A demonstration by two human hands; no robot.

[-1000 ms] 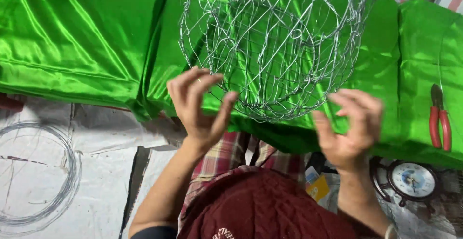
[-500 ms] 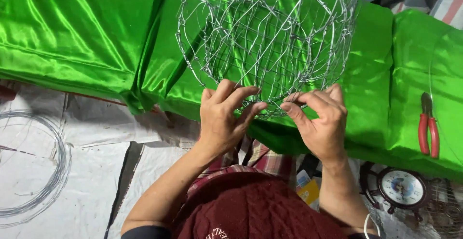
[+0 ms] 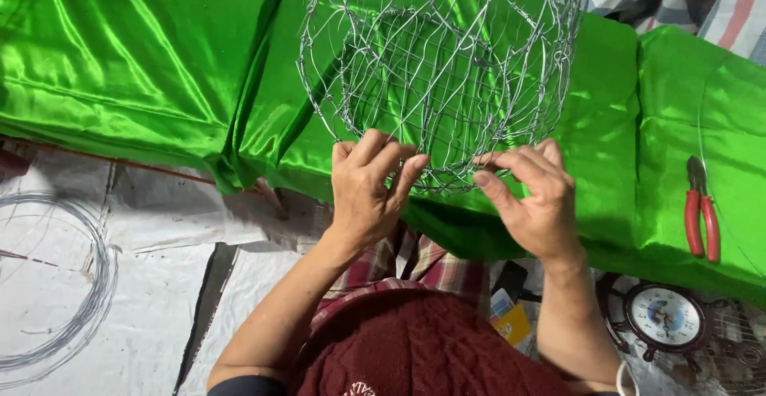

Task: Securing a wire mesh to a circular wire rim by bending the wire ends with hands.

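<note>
Hands both pinch the lower rim of a round wire mesh basket [image 3: 443, 69] over green satin cloth [image 3: 144, 61]: left hand [image 3: 371, 192] grip closed on wire, right hand [image 3: 535, 200] grip pinching wire. Red-handled pliers [image 3: 700, 216] lie on cloth at right; wire coil [image 3: 96, 284] left.

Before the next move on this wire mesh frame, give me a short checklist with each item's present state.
1. Left hand on the wire frame: ok, fingers curl over the near lower edge.
2. Right hand on the frame: ok, fingertips pinch the wire at the same edge.
3. Frame over the green satin cloth: ok, the cloth lies under and behind it.
4. Red-handled pliers free: ok, lying on the cloth to the right, untouched.
5. Spare wire coil apart from the work: ok, on the white sheet far left.
6. Strength of either grip on the wire: cannot tell.
</note>
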